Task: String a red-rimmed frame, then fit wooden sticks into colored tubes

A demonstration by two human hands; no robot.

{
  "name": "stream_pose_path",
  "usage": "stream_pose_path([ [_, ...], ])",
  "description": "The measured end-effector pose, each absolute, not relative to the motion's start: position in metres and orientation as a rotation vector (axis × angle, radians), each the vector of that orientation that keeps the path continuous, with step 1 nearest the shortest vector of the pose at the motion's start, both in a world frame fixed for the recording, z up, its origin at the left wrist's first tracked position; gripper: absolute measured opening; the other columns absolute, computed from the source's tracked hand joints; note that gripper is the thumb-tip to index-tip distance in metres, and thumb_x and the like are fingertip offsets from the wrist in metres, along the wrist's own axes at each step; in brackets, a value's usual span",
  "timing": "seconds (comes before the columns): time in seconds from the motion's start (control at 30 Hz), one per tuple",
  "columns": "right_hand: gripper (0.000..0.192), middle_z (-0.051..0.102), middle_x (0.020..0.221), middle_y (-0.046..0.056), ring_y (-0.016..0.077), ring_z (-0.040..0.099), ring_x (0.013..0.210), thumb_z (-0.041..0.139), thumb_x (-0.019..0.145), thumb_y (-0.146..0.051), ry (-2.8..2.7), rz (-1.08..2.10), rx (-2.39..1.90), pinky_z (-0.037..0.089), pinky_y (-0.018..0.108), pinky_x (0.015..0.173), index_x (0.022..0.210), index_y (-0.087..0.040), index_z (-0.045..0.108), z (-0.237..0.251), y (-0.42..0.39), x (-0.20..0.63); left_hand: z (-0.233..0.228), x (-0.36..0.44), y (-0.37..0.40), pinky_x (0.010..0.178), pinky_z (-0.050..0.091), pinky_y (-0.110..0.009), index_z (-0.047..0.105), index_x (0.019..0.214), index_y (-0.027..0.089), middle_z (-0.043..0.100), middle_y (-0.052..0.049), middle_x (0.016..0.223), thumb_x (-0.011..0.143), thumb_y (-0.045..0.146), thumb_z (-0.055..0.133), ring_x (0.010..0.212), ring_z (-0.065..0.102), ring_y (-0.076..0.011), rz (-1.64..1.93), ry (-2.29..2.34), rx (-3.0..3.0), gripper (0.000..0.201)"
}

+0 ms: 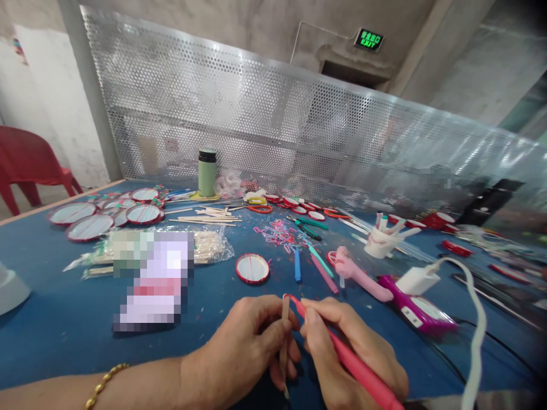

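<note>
My left hand [256,336] pinches a flat wooden craft stick [285,324] between thumb and fingers, holding it nearly upright. My right hand [346,353] is closed around a pinkish-red marker pen [354,361]. The pen's tapered tip meets the top end of the stick, where a bit of red shows. Just beyond my hands lies a round red-rimmed disc [252,268] with a pale face. A blue pen [298,265], a teal pen [320,259] and a magenta pen [323,273] lie a little farther off.
At left are a blurred-out phone [158,279], bagged sticks [209,245] and several red-rimmed discs [89,226]. Small coloured loops [277,232], pliers [307,228] and a green bottle [207,173] lie beyond. At right are a white cup [380,242], a pink glue gun [363,276] and a purple power strip [421,310] with a cable.
</note>
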State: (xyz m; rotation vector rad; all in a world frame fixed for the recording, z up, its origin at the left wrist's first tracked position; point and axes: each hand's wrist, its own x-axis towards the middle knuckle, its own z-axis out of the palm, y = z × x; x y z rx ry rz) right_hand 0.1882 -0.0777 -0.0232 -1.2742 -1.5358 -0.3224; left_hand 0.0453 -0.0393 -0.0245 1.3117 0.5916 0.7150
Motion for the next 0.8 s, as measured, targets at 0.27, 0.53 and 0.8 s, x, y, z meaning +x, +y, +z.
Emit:
stream_pose_path([
  [0.27,0.014,0.073,0.07,-0.004,0.0127,0.07,0.061,0.058,0.091,-0.025,-1.639,-0.321,-1.224,0.056,0.022,0.073,0.083,-0.025,0.07,-0.0165,-0.0777,0.1897,-0.0219,0.0461,-0.0403,0.047,0.045,-0.018,0.054,0.077,0.015,0.06,-0.001,0.064,0.088,0.05,0.053,0.047,0.053,-0.0081,0.717,0.618,1.318,0.036],
  [0.53,0.017,0.073,0.068,-0.002,0.014,0.069,0.058,0.057,0.091,-0.026,-1.626,-0.358,-1.259,0.056,0.022,0.068,0.081,-0.023,0.071,-0.0172,-0.0792,0.1898,-0.0213,0.0461,-0.0397,0.047,0.045,-0.018,0.054,0.076,0.015,0.06,-0.002,0.064,0.087,0.048,0.055,0.047,0.053,-0.008,0.709,0.624,1.311,0.035],
  [0.8,0.017,0.073,0.068,-0.002,0.0129,0.069,0.058,0.057,0.091,-0.025,-1.663,-0.358,-1.242,0.056,0.021,0.069,0.081,-0.023,0.071,-0.014,-0.0778,0.1902,-0.0213,0.0462,-0.04,0.047,0.044,-0.019,0.054,0.077,0.015,0.06,-0.002,0.065,0.088,0.05,0.052,0.046,0.052,-0.0079,0.704,0.632,1.31,0.036],
])
